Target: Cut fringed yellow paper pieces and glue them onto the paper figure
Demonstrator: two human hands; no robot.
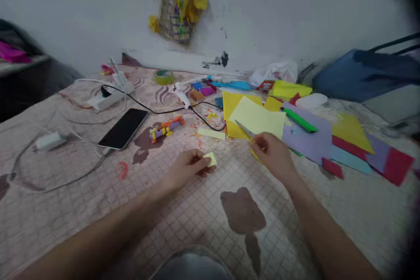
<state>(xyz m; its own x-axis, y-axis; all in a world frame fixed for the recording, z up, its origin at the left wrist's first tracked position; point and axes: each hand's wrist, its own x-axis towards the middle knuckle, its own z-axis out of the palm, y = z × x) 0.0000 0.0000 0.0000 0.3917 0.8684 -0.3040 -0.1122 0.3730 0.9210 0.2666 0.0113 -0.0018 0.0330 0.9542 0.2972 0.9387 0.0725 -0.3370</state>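
Between the thumb and fingers of my left hand (190, 167) is a small pale yellow piece of paper (210, 159). My right hand (273, 155) is closed around the yellow handles of a pair of scissors (244, 129), whose blades point up and to the left. Behind the blades lies a pale yellow sheet (262, 116) on top of a deeper yellow sheet (231, 116). A narrow pale yellow strip (211, 133) rests just beyond my left hand. A small purple, yellow and orange craft piece (166, 129) lies to its left.
A white glue gun (181, 95) with a black cord stands among paper scraps. On the left are a dark-screened phone or tablet (124, 128), a power strip (111, 96) and loose cables. Coloured sheets (308, 140) and a green marker-like tube (300, 120) spread rightward. Green tape (163, 77) sits near the wall.
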